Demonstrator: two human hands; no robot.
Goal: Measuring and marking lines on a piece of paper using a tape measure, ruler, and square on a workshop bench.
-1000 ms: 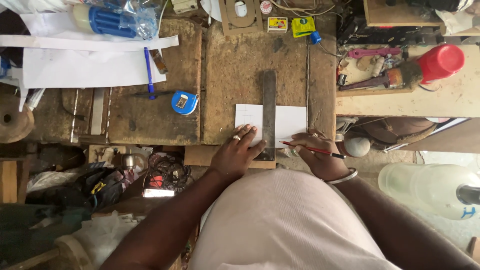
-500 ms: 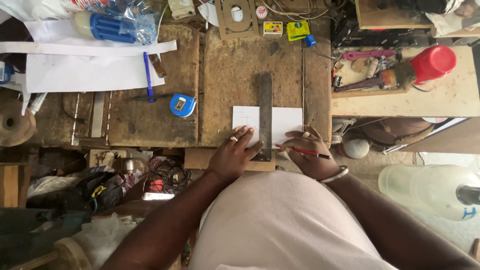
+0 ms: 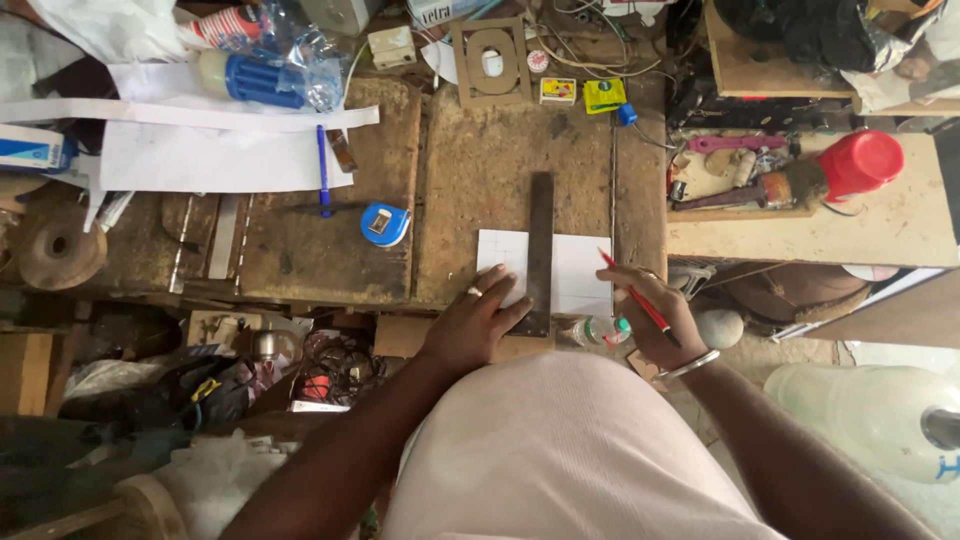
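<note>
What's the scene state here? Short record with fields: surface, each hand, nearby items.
surface: worn wooden workbench
left hand: flat on the dark metal ruler and the white sheet, pressing them down
right hand: holds a red pencil, tip near the sheet's right edge
ruler: lies upright across the sheet
nearby: blue tape measure, blue pen, red cup

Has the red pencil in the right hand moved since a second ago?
Yes. The red pencil has swung its tip up toward the white sheet; earlier it lay almost level below the sheet's lower edge.
</note>
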